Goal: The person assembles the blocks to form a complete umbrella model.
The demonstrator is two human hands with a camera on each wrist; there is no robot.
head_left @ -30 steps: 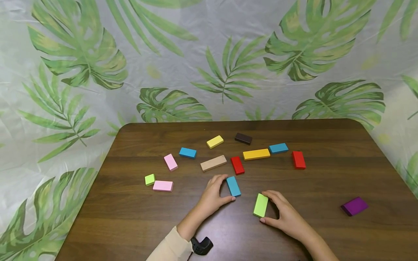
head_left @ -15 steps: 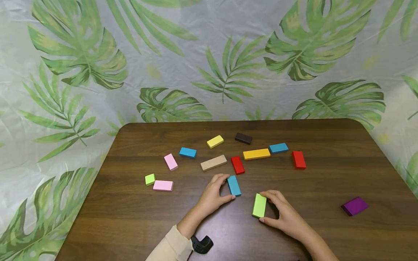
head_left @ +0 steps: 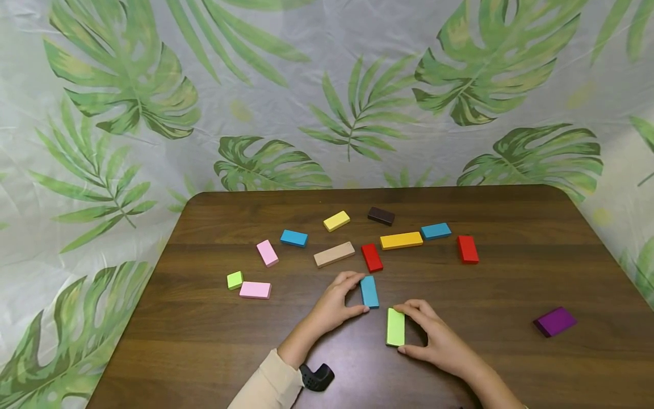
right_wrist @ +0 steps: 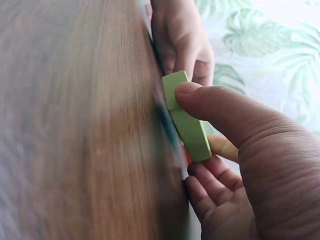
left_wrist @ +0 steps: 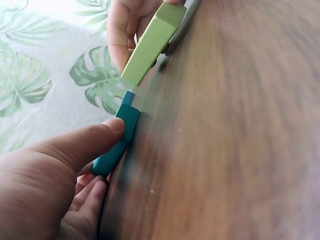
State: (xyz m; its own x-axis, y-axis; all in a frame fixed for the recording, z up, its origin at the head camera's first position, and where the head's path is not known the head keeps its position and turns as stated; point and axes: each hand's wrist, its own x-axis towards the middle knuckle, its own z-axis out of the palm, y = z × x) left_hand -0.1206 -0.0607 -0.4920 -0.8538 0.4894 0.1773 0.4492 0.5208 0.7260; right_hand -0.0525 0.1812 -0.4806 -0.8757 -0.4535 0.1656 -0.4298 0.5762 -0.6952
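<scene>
Between thumb and fingers, my left hand (head_left: pixel 332 305) grips a blue block (head_left: pixel 369 292) by its two ends on the table; the left wrist view shows the thumb on the teal-looking block (left_wrist: pixel 117 142). My right hand (head_left: pixel 439 338) pinches a light green block (head_left: pixel 395 327) the same way, nearer the front edge and to the right of the blue one. A small gap separates the two blocks. In the right wrist view the thumb presses one end of the green block (right_wrist: pixel 190 130), with fingertips at the other end.
Behind the hands lie a red block (head_left: pixel 372 258), a tan block (head_left: pixel 334 255) and an orange block (head_left: pixel 401 241). Pink blocks (head_left: pixel 255 290) and a small green one (head_left: pixel 235 280) are at the left. A purple block (head_left: pixel 555 322) lies far right on the brown table (head_left: pixel 511 284).
My right hand has moved left with the green block, which now stands straighter. The blue block has shifted slightly right with my left fingertips, narrowing the gap between them.
</scene>
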